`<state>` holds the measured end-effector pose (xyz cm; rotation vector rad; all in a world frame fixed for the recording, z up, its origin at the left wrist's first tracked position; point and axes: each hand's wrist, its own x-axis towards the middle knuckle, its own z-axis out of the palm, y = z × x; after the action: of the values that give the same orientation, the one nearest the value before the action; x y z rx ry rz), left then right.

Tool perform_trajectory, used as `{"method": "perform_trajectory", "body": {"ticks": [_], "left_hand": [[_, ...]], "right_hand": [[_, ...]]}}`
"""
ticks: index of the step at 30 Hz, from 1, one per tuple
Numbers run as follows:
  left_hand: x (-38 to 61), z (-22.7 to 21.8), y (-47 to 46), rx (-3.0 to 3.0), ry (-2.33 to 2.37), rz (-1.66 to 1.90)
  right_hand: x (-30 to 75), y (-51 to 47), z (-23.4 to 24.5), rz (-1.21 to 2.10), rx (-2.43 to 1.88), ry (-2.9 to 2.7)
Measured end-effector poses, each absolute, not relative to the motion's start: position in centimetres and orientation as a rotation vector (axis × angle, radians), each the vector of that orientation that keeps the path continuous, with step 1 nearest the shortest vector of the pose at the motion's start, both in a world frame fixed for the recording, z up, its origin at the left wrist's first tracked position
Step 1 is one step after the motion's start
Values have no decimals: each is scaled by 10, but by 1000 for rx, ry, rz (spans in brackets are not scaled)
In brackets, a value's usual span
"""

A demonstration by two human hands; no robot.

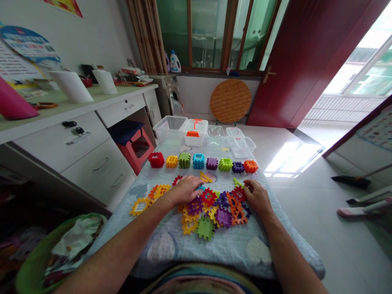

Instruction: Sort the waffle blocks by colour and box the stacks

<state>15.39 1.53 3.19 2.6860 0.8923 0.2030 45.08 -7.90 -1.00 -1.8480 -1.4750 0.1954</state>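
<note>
A loose heap of flat, notched plastic building pieces lies in the middle of the cloth-covered table. My left hand (pixel 186 190) lies over the heap's upper left with fingers stretched to the right, beside a blue piece (pixel 200 188) and a purple piece (pixel 195 206). At the heap's right edge, my right hand (pixel 257 197) is loosely curved with fingers apart, next to a red square piece (pixel 239 193). Between the hands are another red square (pixel 209 197) and orange pieces (pixel 237 210). A green square (pixel 205 228) is nearest me. Yellow pieces (pixel 140 206) spread to the left.
Behind the heap stands a row of assembled cubes, from a red cube (pixel 156 159) to an orange cube (pixel 250 166). Farther back are a clear bin (pixel 170 127), a white box with orange latches (pixel 196 139) and clear containers (pixel 240 145). A green basket (pixel 30 261) stands lower left.
</note>
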Motion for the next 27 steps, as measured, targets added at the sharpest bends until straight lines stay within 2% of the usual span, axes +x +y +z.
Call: {"method": "perform_trajectory", "body": {"ticks": [8,17,23,27], "left_hand": [[150,52,9,2481,996,390],[118,49,9,2107,1361,781],[110,45,7,2051,1351,702],[108,46,10,2187,1375,511]], "right_hand": [[450,-80,-8,170,-1863,-1487],[450,-79,-9,184,-1861,-1490],[453,-79,-12,176,-1863,-1510],[453,-78,-12,164,-1869,-1513]]}}
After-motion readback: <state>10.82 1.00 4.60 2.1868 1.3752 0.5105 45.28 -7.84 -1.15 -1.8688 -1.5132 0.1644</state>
